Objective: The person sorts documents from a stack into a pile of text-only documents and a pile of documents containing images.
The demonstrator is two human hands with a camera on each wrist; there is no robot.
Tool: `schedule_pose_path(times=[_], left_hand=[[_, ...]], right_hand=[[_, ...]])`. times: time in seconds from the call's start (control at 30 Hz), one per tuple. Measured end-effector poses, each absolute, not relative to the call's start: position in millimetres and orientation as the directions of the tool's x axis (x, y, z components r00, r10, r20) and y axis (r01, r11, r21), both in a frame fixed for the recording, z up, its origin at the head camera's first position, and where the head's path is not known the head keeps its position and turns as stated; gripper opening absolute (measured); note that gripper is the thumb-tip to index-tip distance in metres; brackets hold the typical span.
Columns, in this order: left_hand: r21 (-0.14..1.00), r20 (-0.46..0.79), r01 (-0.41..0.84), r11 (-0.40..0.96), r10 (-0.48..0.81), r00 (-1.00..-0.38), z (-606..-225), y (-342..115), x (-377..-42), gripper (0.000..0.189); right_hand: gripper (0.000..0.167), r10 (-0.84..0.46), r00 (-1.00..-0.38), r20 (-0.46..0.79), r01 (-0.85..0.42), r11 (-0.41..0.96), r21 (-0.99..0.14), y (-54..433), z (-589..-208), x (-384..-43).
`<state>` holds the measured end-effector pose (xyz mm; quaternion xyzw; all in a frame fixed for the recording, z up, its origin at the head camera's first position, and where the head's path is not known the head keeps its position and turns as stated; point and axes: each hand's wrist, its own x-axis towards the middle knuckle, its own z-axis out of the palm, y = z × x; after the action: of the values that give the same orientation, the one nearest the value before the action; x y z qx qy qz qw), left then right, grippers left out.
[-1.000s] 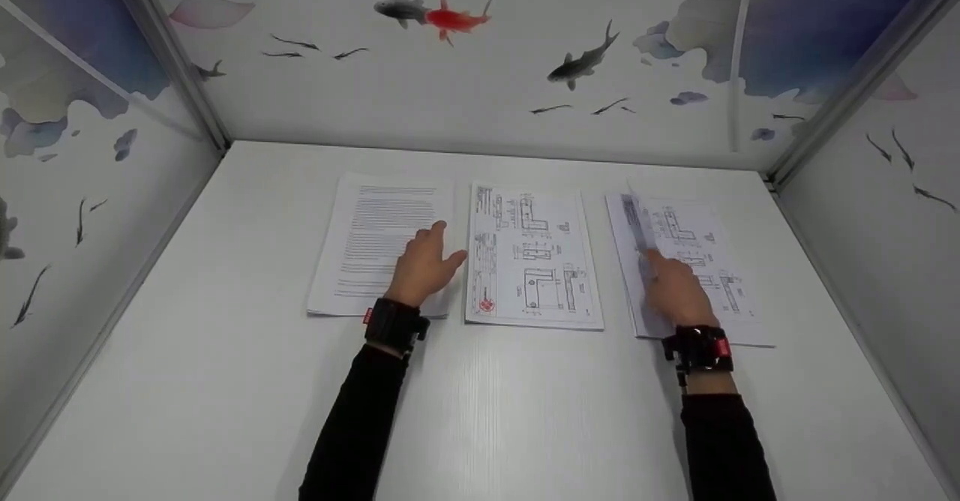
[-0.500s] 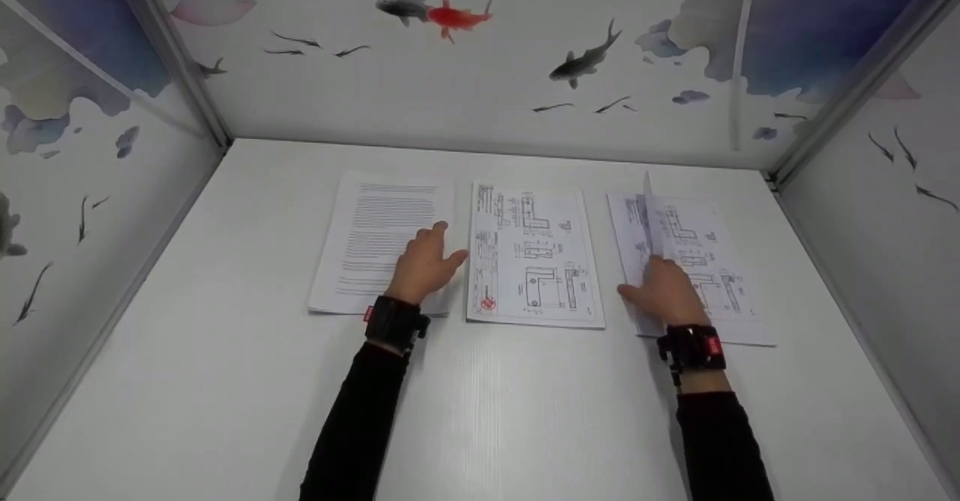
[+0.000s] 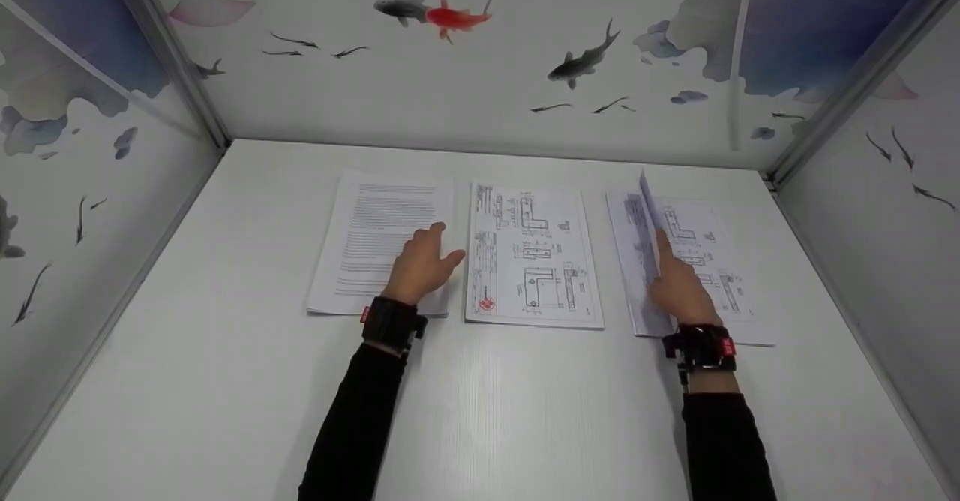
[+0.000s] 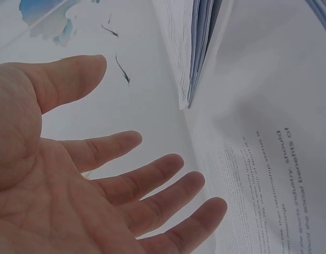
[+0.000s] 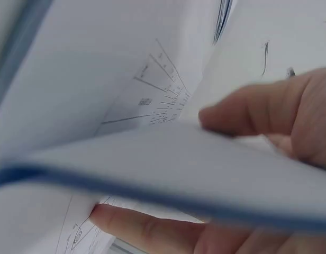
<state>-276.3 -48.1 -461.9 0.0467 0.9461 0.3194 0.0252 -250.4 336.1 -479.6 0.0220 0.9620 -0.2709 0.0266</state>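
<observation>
On the bench [image 3: 465, 411] I have three paper stacks side by side. The right stack [image 3: 716, 261], printed with technical drawings, has one loose sheet [image 3: 650, 205] raised on edge over its left part. The right hand [image 3: 682, 291] is at this sheet: forefinger extended along its right face in the head view, the sheet passing between thumb [image 5: 253, 111] and forefinger in the right wrist view. Right grip: thumb and forefinger well apart; the other fingers are hidden by paper, so I cannot tell whether they pinch it. The left hand [image 3: 421, 268] lies over the right edge of the left stack [image 3: 386, 220], which carries lines of English text. Left grip: spread, fingers straight, thumb out near the middle stack [image 3: 532, 257]; I cannot tell whether it touches paper. The middle stack shows part drawings and a red mark [image 3: 487, 304] at its near left corner. I note black sleeves [image 3: 358, 411] on both arms, and a back wall [image 3: 300, 103] painted with fish [image 3: 457, 19].
</observation>
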Motion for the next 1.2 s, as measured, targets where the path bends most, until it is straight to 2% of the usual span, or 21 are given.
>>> schedule_pose_path(times=[0.1,0.27,0.5,0.6,0.73,0.83,1.1,1.2], left_hand=[[0.609,-0.018,0.069,0.79,0.101,-0.995,-462,-48,-276,0.061],[0.605,-0.013,0.083,0.792,0.114,-0.993,-462,-45,-276,0.06],[0.597,-0.003,0.104,0.795,0.132,-0.991,-462,-42,-275,0.057],[0.597,-0.008,0.107,0.795,0.139,-0.99,-463,-42,-274,0.056],[0.602,-0.017,0.103,0.792,0.142,-0.99,-463,-41,-274,0.056],[0.605,-0.022,0.096,0.79,0.137,-0.99,-463,-42,-274,0.055],[0.606,-0.035,0.098,0.79,0.15,-0.988,-463,-42,-274,0.055],[0.602,-0.041,0.094,0.793,0.149,-0.988,-463,-42,-274,0.055]], right_hand=[[0.084,0.05,-0.997,-0.053,0.07,0.848,-0.526,335,-480,-250],[0.076,0.061,-0.997,-0.05,0.078,0.841,-0.535,336,-479,-249],[0.083,0.114,-0.993,0.026,0.08,0.823,-0.562,342,-480,-249],[0.067,0.089,-0.996,0.027,0.061,0.841,-0.538,340,-479,-249],[0.03,0.086,-0.995,0.049,0.05,0.865,-0.499,337,-477,-250],[0.017,0.122,-0.989,0.078,0.068,0.87,-0.487,339,-475,-250],[0.02,0.182,-0.983,-0.006,0.163,0.863,-0.478,332,-477,-248],[0.037,0.185,-0.983,-0.023,0.175,0.876,-0.449,326,-481,-249]])
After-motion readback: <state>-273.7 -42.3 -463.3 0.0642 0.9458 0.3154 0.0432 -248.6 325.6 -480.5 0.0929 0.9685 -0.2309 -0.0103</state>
